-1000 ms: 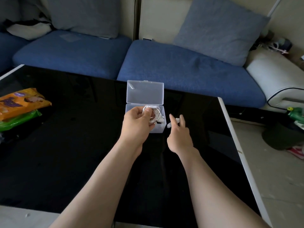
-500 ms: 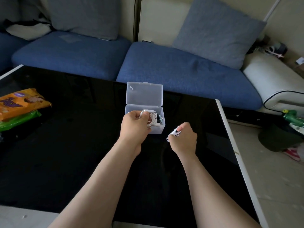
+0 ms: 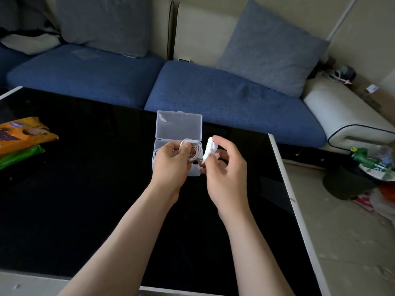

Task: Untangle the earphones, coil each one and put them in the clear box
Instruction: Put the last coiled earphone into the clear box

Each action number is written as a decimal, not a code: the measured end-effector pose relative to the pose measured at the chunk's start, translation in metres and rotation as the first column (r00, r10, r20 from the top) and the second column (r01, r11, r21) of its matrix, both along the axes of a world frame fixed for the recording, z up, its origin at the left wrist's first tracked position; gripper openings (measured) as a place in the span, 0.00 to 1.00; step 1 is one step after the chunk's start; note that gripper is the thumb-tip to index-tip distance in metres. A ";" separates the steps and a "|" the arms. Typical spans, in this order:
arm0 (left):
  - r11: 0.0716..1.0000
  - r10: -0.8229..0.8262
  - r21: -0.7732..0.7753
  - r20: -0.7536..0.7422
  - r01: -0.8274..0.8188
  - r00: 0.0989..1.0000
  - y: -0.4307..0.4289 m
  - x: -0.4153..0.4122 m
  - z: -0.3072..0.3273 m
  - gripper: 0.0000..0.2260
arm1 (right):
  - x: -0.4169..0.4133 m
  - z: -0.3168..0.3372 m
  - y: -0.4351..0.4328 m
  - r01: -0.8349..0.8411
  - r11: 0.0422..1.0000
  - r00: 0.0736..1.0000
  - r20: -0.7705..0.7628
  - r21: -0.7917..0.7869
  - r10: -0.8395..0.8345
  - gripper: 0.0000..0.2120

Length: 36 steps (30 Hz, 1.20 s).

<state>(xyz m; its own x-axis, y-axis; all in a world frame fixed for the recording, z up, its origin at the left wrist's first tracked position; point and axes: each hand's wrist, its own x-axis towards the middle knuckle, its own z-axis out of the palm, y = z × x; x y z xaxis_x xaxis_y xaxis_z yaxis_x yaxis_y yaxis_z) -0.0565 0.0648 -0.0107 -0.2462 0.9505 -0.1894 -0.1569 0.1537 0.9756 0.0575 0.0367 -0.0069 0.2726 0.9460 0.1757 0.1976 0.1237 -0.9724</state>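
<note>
The clear box (image 3: 179,127) stands on the black table (image 3: 85,189) with its lid tilted up at the back. My left hand (image 3: 171,163) holds a coil of white earphone cable (image 3: 195,151) just above the box's open tray. Beside it, my right hand (image 3: 224,167) pinches a small white piece (image 3: 209,149) at the coil's right end. More white cable shows inside the box at its left wall, mostly hidden by my left hand.
An orange snack packet (image 3: 23,135) and a green packet (image 3: 19,155) lie at the table's left edge. A blue sofa (image 3: 213,97) with grey cushions runs behind the table. Bags and clutter (image 3: 376,167) sit on the floor to the right.
My right hand picked the small white piece up off the table right of the box and raised it to the coil. My left hand kept the coil over the box.
</note>
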 end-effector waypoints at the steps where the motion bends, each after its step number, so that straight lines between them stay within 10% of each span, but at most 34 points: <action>1: 1.000 -0.003 0.002 0.002 0.003 1.000 0.000 0.000 0.000 0.09 | 0.001 0.001 0.000 -0.018 1.000 0.999 0.040 0.000 0.018 0.18; 16: 0.997 -0.052 0.049 0.007 0.052 0.999 -0.003 -0.001 0.007 0.10 | 0.017 0.019 0.012 -0.128 0.992 0.869 0.481 -0.004 0.114 0.20; 24: 0.989 -0.134 0.058 0.002 0.133 0.991 -0.006 0.003 0.008 0.10 | 0.020 0.020 0.007 0.020 0.983 0.832 0.542 0.182 -0.117 0.09; 36: 0.977 -0.157 0.123 -0.144 0.175 0.977 -0.011 0.007 0.011 0.08 | 0.020 0.016 0.007 -0.139 0.986 0.807 0.588 0.093 0.058 0.13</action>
